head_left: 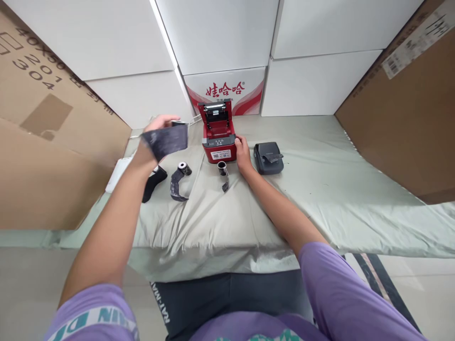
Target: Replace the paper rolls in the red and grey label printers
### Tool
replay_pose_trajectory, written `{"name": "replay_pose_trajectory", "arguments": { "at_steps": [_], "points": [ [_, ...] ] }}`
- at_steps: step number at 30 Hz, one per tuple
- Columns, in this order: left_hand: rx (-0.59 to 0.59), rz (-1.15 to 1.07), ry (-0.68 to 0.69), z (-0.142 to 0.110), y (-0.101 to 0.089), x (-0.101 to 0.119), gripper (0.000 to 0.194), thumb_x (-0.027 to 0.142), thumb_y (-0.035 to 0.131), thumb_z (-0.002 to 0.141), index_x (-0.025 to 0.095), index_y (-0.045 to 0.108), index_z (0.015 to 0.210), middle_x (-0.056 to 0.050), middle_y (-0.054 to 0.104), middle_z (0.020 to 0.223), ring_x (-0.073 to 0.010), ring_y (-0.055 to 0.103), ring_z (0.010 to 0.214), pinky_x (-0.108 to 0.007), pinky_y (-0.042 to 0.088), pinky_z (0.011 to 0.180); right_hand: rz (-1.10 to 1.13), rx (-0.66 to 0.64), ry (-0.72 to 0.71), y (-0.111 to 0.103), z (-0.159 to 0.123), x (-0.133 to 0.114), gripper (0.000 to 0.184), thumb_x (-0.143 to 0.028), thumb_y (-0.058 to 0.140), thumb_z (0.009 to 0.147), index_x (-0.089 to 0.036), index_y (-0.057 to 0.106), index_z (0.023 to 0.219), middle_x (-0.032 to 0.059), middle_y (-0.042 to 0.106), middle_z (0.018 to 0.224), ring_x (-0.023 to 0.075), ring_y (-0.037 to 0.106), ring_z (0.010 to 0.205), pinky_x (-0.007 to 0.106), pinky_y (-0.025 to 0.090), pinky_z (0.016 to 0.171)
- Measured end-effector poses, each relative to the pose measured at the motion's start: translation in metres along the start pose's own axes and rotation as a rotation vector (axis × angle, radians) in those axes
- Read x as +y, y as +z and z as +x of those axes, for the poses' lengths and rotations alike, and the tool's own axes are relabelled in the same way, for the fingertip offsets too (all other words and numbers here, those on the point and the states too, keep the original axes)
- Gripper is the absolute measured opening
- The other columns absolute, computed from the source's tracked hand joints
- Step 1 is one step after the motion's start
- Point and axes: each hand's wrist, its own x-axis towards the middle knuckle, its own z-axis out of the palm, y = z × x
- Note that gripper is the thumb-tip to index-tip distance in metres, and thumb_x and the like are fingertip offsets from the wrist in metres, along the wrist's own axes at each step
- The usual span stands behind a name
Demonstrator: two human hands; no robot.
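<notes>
My left hand is raised off the sheet, left of the red printer, closed on a roll of dark paper. A wide dark strip of it hangs across my wrist; the roll itself is mostly hidden. The red label printer stands with its lid tipped up and its inside bare to view. My right hand grips the printer's lower right side. In front of the printer a small dark roll stands with a short curling tail. Farther left lies a larger dark roll with a long curved strip.
A dark grey portable printer with a scrap of dark paper on it sits right of my right hand. A black object lies under my left forearm. Cardboard boxes flank both sides, and white boxes form the back wall.
</notes>
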Motion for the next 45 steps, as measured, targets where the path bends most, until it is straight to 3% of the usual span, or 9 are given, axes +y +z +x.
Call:
{"name": "replay_pose_trajectory", "arguments": {
  "at_steps": [4, 11, 20, 25, 28, 33, 35, 40, 45],
  "points": [
    [-0.096, 0.159, 0.049, 0.039, 0.042, 0.005, 0.046, 0.051, 0.065, 0.089, 0.025, 0.065, 0.127, -0.007, 0.072, 0.114, -0.0208, 0.068, 0.088, -0.037, 0.056, 0.083, -0.008, 0.006, -0.001, 0.0, 0.0, -0.001, 0.059, -0.075, 0.053, 0.085, -0.023, 0.059, 0.113, 0.0078, 0.068, 0.119, 0.023, 0.061, 0.115, 0.041, 0.045, 0.109],
    [-0.384, 0.627, 0.197, 0.092, 0.093, -0.009, 0.036, 0.039, 0.067, 0.085, 0.025, 0.076, 0.117, -0.007, 0.076, 0.118, -0.0303, 0.066, 0.114, -0.042, 0.046, 0.102, -0.041, 0.001, -0.025, -0.001, 0.0, 0.0, 0.054, -0.071, 0.052, 0.088, -0.023, 0.059, 0.112, 0.0072, 0.068, 0.12, 0.0226, 0.061, 0.116, 0.041, 0.045, 0.11],
    [-0.438, 0.715, 0.036, 0.113, 0.12, -0.036, 0.034, 0.039, 0.075, 0.076, 0.029, 0.077, 0.109, -0.005, 0.08, 0.102, -0.0279, 0.07, 0.099, -0.038, 0.048, 0.088, -0.028, -0.005, -0.024, 0.0, 0.001, 0.001, 0.054, -0.07, 0.053, 0.088, -0.022, 0.058, 0.113, 0.0088, 0.068, 0.12, 0.0232, 0.061, 0.116, 0.041, 0.046, 0.11],
    [-0.571, 0.766, -0.061, 0.119, 0.121, -0.037, 0.023, 0.04, 0.065, 0.084, 0.029, 0.082, 0.096, -0.006, 0.08, 0.1, -0.0303, 0.07, 0.101, -0.044, 0.045, 0.096, -0.03, -0.006, -0.029, -0.001, -0.001, -0.001, 0.053, -0.07, 0.053, 0.088, -0.023, 0.059, 0.112, 0.0075, 0.068, 0.119, 0.022, 0.061, 0.116, 0.039, 0.046, 0.109],
    [-0.507, 0.715, -0.02, 0.11, 0.116, -0.035, 0.027, 0.04, 0.059, 0.088, 0.029, 0.082, 0.096, -0.006, 0.08, 0.1, -0.0311, 0.069, 0.102, -0.046, 0.044, 0.099, -0.034, 0.001, -0.028, 0.0, -0.001, -0.001, 0.054, -0.072, 0.053, 0.087, -0.024, 0.059, 0.112, 0.007, 0.069, 0.119, 0.022, 0.061, 0.116, 0.04, 0.046, 0.109],
    [-0.063, 0.514, 0.205, 0.09, 0.106, -0.024, 0.037, 0.038, 0.045, 0.097, 0.024, 0.074, 0.114, -0.01, 0.073, 0.123, -0.0297, 0.062, 0.121, -0.045, 0.045, 0.107, -0.029, 0.006, -0.014, 0.002, -0.001, 0.0, 0.055, -0.073, 0.052, 0.087, -0.024, 0.059, 0.112, 0.0075, 0.068, 0.12, 0.0219, 0.061, 0.116, 0.039, 0.046, 0.11],
    [0.019, 0.475, 0.261, 0.088, 0.103, -0.017, 0.037, 0.038, 0.045, 0.097, 0.025, 0.07, 0.121, -0.01, 0.066, 0.135, -0.0308, 0.053, 0.134, -0.048, 0.039, 0.116, -0.026, -0.001, -0.014, 0.001, -0.001, -0.001, 0.055, -0.072, 0.053, 0.087, -0.024, 0.059, 0.113, 0.0075, 0.068, 0.121, 0.0218, 0.061, 0.116, 0.039, 0.045, 0.11],
    [-0.014, 0.433, 0.189, 0.09, 0.104, -0.008, 0.054, 0.037, 0.052, 0.092, 0.031, 0.053, 0.145, -0.008, 0.05, 0.156, -0.0327, 0.024, 0.156, -0.057, 0.02, 0.126, -0.027, -0.002, -0.009, 0.0, -0.002, -0.004, 0.057, -0.073, 0.053, 0.086, -0.023, 0.058, 0.112, 0.0081, 0.068, 0.12, 0.0224, 0.061, 0.115, 0.039, 0.046, 0.109],
    [-0.074, 0.479, 0.109, 0.089, 0.104, -0.01, 0.062, 0.034, 0.052, 0.088, 0.028, 0.049, 0.149, -0.011, 0.054, 0.152, -0.0354, 0.032, 0.151, -0.062, 0.016, 0.123, -0.038, 0.0, -0.005, 0.0, -0.002, -0.004, 0.06, -0.077, 0.052, 0.085, -0.024, 0.059, 0.113, 0.0072, 0.068, 0.121, 0.0212, 0.061, 0.116, 0.038, 0.046, 0.11]
  ]
}}
